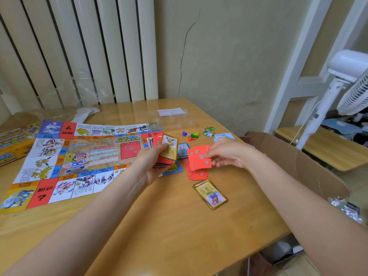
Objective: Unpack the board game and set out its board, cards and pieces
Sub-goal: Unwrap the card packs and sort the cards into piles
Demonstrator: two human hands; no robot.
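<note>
The board (65,162) lies flat and unfolded on the left of the worktop (169,226), bright squares round its rim and a cartoon scene in the middle. The left hand (153,162) has its grip clamped on a deck (168,150) with a gold-edged card on top. The right hand (229,154) pinches a red card (199,158) above a red pile (196,173). Near that lies a gold-edged stack (211,194). Farther off sit blue cards (223,137), coloured pawns (190,135) and a small heap of tokens (208,131), with a clear tray (171,116) beyond. The game box (14,144) rests at the far left. The worktop is glossy yellow wood. Behind stands a white radiator (79,50) and a cracked wall (219,46); at the right, a cardboard box (294,162) and a white fan (348,82).
</note>
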